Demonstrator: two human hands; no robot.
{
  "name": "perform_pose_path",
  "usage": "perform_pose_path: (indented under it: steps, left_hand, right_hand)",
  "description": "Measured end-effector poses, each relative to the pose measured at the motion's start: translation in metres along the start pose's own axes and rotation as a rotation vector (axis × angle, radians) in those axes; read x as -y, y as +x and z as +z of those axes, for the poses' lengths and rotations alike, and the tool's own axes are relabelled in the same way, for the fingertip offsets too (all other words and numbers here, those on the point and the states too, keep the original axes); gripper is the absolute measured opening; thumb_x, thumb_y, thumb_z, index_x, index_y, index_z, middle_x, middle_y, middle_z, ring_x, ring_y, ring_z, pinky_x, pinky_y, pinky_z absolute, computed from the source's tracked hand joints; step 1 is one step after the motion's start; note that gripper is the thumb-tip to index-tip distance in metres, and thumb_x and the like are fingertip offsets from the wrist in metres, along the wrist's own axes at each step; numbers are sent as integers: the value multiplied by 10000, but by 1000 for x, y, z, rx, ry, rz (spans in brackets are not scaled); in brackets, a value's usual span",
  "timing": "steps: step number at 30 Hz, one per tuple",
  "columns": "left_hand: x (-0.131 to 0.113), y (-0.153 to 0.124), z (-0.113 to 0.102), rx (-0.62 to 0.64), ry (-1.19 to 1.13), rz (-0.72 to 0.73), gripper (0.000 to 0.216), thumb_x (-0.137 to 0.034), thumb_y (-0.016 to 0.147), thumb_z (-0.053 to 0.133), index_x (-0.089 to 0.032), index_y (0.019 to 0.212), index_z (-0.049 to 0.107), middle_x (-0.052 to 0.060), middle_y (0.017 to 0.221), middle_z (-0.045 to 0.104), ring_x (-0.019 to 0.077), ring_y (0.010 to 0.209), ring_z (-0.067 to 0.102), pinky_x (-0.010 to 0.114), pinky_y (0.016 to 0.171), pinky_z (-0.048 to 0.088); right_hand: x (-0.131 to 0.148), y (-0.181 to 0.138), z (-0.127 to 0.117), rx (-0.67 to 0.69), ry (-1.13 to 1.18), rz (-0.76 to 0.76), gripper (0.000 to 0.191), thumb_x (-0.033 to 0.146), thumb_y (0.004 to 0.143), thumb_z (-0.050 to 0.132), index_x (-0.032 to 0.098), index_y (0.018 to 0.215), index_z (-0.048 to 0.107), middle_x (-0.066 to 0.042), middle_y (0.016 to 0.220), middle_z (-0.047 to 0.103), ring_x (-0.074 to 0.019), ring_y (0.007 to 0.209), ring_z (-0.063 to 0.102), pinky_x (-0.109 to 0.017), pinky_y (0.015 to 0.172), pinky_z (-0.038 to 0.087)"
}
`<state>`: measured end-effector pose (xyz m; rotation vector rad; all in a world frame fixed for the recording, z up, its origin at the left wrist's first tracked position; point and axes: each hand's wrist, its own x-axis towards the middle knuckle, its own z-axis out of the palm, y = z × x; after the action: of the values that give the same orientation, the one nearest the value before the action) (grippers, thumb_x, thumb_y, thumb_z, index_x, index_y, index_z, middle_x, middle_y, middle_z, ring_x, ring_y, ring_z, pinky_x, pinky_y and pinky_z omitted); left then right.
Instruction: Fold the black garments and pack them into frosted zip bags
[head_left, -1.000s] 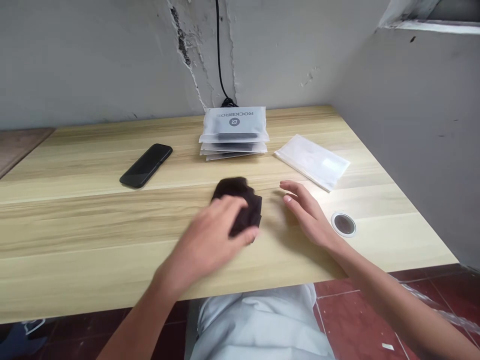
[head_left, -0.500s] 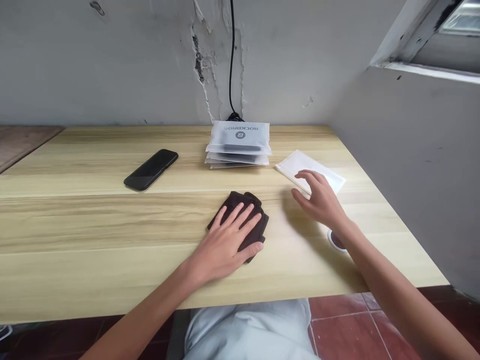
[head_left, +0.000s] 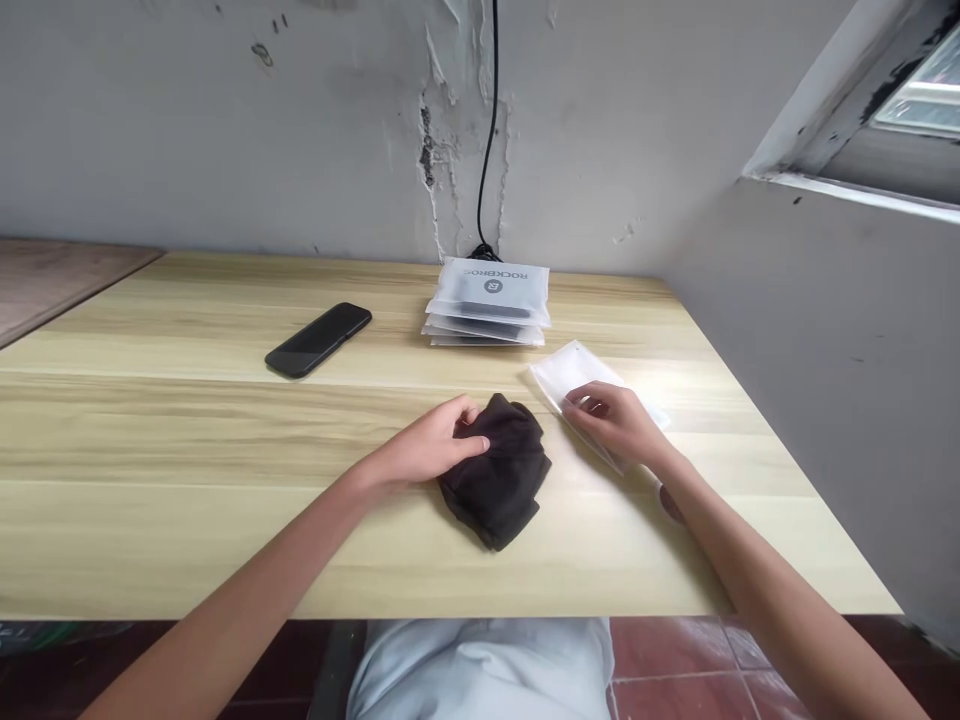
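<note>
My left hand [head_left: 427, 447] lies at the upper left of a crumpled black cloth [head_left: 501, 490], its curled fingers gripping the fabric. My right hand [head_left: 613, 425] is on a white translucent plastic bag [head_left: 574, 375], with its fingers pinching the bag near the edge closest to me. Part of the bag is hidden under that hand. The cloth and the bag stand close together, a short gap apart, in the middle of a light wooden desk [head_left: 195, 330].
Behind the hands stands a stack of frosted ROCKBROS bags [head_left: 487, 305]. A black smartphone [head_left: 319, 340] lies face down at the left. A black cable [head_left: 487, 120] runs down the wall behind the stack. A round desk grommet [head_left: 670, 503] shows partly behind my right wrist.
My left hand has moved from flat on the cloth to its upper left side, and the cloth looks bunched. My right hand has closed on the white bag, which has shifted left and turned.
</note>
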<state>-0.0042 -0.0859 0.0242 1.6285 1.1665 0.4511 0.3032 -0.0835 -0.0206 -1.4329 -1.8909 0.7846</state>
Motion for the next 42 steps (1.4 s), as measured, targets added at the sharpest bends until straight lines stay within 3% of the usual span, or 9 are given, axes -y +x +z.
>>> perform_pose_path:
  steps: [4, 12, 18, 23, 26, 31, 35, 39, 42]
  left_hand:
    - [-7, 13, 8, 233, -444, -121, 354, -258, 739, 840, -214, 1067, 715, 73, 1132, 757, 240, 1104, 714, 340, 930, 559]
    - [-8, 27, 27, 400, -544, -115, 364, -264, 706, 904, -180, 1044, 798, 96, 1079, 810, 266, 1022, 763, 358, 910, 588]
    - [1, 38, 36, 125, -763, -186, 392, -231, 706, 910, -201, 1072, 774, 79, 1062, 805, 213, 943, 755, 314, 856, 576]
    - [5, 39, 38, 75, -656, -148, 242, -193, 758, 809, -158, 995, 774, 63, 969, 802, 189, 875, 735, 279, 781, 537]
    - [5, 37, 40, 56, -523, -99, 182, -174, 777, 716, -152, 951, 761, 58, 937, 796, 208, 850, 730, 286, 734, 519]
    - [-4, 32, 46, -33, -112, 133, 229, -160, 807, 579, -165, 962, 748, 58, 1001, 796, 268, 945, 730, 330, 775, 525]
    - [-9, 29, 52, -108, 126, 262, 227, -145, 822, 553, -188, 950, 737, 58, 1009, 790, 265, 961, 720, 354, 844, 515]
    - [-6, 29, 56, -68, 102, 216, 105, -213, 870, 588, -194, 885, 690, 45, 929, 774, 238, 868, 702, 333, 757, 504]
    - [-2, 32, 57, -74, -99, 107, 163, -349, 874, 689, -187, 866, 672, 46, 895, 761, 242, 856, 695, 326, 735, 517]
  right_hand:
    - [14, -3, 13, 54, 38, -57, 212, 382, 971, 644, 207, 978, 763, -77, 956, 766, -211, 748, 697, -352, 679, 558]
    - [28, -8, 24, 112, 174, -86, 137, 254, 910, 620, 205, 961, 738, -57, 949, 730, -182, 727, 634, -325, 672, 523]
    - [26, -9, 27, 38, 326, -61, 72, 216, 817, 627, 209, 749, 649, -14, 805, 653, -190, 756, 596, -308, 661, 496]
    - [32, -12, 34, -170, 533, 167, 215, 407, 864, 728, 202, 922, 758, -72, 902, 774, -229, 794, 706, -346, 677, 566]
    - [40, -15, 35, -267, 489, 169, 258, 456, 849, 765, 209, 920, 785, -84, 916, 795, -236, 785, 730, -367, 684, 599]
    - [48, -20, 37, -497, 369, -2, 139, 380, 882, 767, 243, 903, 784, -64, 902, 797, -241, 790, 750, -396, 695, 639]
    - [53, -24, 42, -496, 176, -257, 72, 259, 953, 701, 267, 950, 772, -76, 967, 789, -251, 874, 766, -386, 673, 648]
    - [62, -27, 48, -475, 60, -550, 194, 89, 960, 654, 251, 1002, 752, -71, 948, 769, -205, 806, 759, -328, 631, 640]
    - [66, -27, 51, -432, 19, -705, 294, 0, 939, 644, 245, 1066, 744, -74, 958, 759, -186, 809, 755, -296, 647, 641]
